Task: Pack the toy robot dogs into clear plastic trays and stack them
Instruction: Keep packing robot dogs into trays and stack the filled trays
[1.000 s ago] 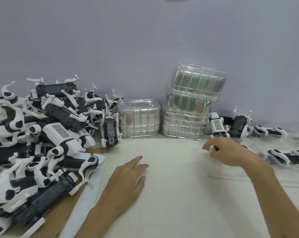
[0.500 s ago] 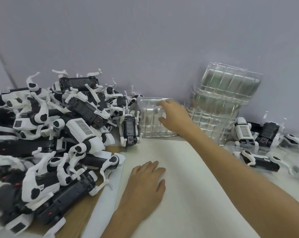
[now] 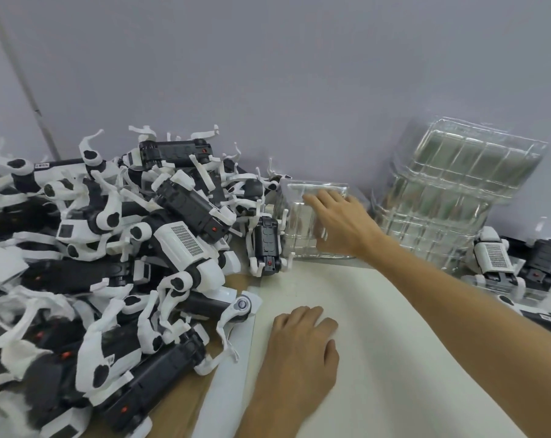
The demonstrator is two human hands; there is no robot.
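A big heap of black-and-white toy robot dogs fills the left side. One dog stands apart, right beside a short stack of clear plastic trays at the wall. My right hand reaches across to that stack, fingers over its top edge and thumb down its front, gripping it. My left hand rests palm down on the white table, holding nothing. More dogs lie in clear trays at the far right.
A taller, leaning stack of clear trays stands against the grey wall to the right of my right hand. Brown cardboard lies under the heap of dogs. My right forearm crosses the table diagonally.
My right hand left the trays at the far right and swung left onto the short tray stack. The view turned left. My left hand stayed on the table.
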